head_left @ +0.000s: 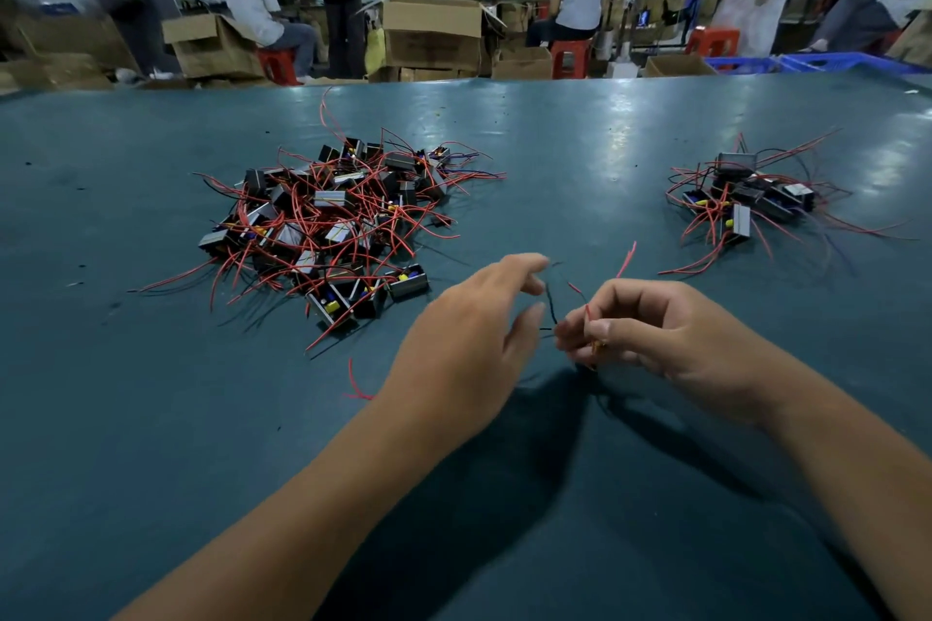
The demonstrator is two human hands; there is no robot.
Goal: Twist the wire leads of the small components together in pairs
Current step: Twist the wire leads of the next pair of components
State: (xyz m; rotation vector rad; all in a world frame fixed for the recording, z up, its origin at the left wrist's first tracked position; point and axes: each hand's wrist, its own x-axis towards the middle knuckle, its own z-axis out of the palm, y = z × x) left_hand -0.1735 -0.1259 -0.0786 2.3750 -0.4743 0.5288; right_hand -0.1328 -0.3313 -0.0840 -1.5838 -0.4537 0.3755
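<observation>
On a teal bench (pixel 151 419), a large component pile (pixel 333 222) lay far left. The left hand (pixel 469 343) hovered with fingers loose, empty; the right hand (pixel 671 333) pinched red and black wire leads (pixel 587 315). A smaller pile (pixel 751 197) lay far right.

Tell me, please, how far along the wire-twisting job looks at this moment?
Probably early. The small pile on the right looks like finished pieces, though twists can't be made out. In hand: the right hand pinches red and black leads, while the left hand is open beside them. Left: the much larger pile on the table.
</observation>
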